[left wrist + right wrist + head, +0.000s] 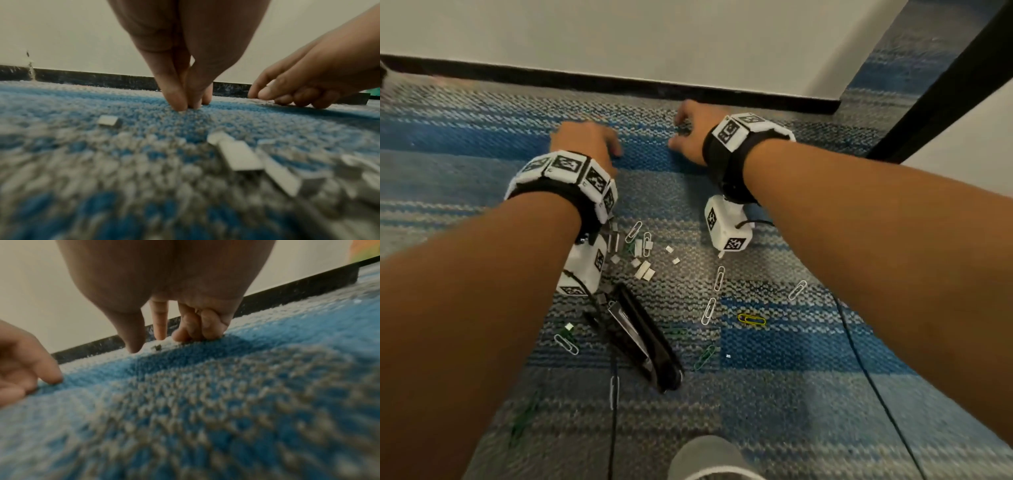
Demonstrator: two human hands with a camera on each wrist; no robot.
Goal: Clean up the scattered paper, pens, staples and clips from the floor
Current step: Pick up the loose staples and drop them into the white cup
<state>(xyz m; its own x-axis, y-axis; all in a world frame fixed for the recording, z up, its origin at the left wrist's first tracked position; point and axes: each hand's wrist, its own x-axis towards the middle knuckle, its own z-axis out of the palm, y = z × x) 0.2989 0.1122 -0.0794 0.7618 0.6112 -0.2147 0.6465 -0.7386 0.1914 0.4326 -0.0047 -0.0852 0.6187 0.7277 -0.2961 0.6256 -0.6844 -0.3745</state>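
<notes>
Pinching at carpet, both hands' fingers hide whatever they hold.

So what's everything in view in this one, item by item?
stapler: one, black, lying open on the carpet, near centre
staple strips: several, white-grey, scattered beside the left wrist
paper clips: about a dozen; silver, green, one yellow; spread around the stapler
carpet: blue and grey
skirting board: black, under a white wall
shoe: grey, bottom edge
left hand: fingertips pressed together on the carpet
right hand: fingers curled, tips on the carpet
</notes>
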